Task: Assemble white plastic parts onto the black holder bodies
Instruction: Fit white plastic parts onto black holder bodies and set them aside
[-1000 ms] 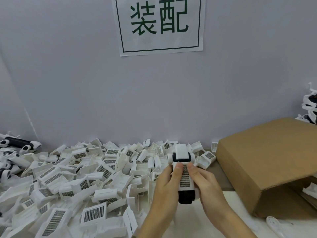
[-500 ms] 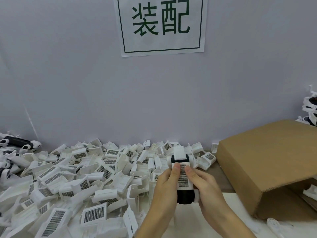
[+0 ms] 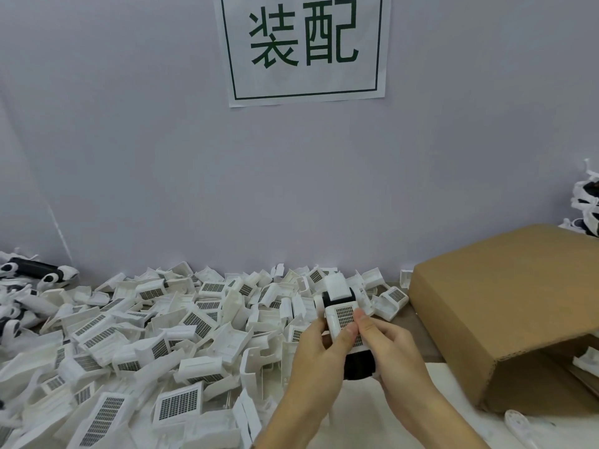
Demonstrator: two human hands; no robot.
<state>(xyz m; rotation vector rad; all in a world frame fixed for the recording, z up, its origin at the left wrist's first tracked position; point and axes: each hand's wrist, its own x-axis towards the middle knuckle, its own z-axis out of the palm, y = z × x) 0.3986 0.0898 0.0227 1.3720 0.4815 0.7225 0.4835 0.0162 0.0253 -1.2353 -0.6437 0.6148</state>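
Lower centre-right of frame: both hands hold one black holder body (image 3: 358,366) with a white plastic part (image 3: 343,314) on top. Left hand (image 3: 316,354) fingers curled around its left side, thumb pressing the grid face. Right hand (image 3: 393,351) curled around right side, thumb (image 3: 359,317) on the grid. Pile of loose white parts (image 3: 136,338) fills lower left; cardboard box (image 3: 505,306) at right.

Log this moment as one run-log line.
step: fitting white part onto black holder body | left hand: gripping | right hand: thumb pressing part | pile: left
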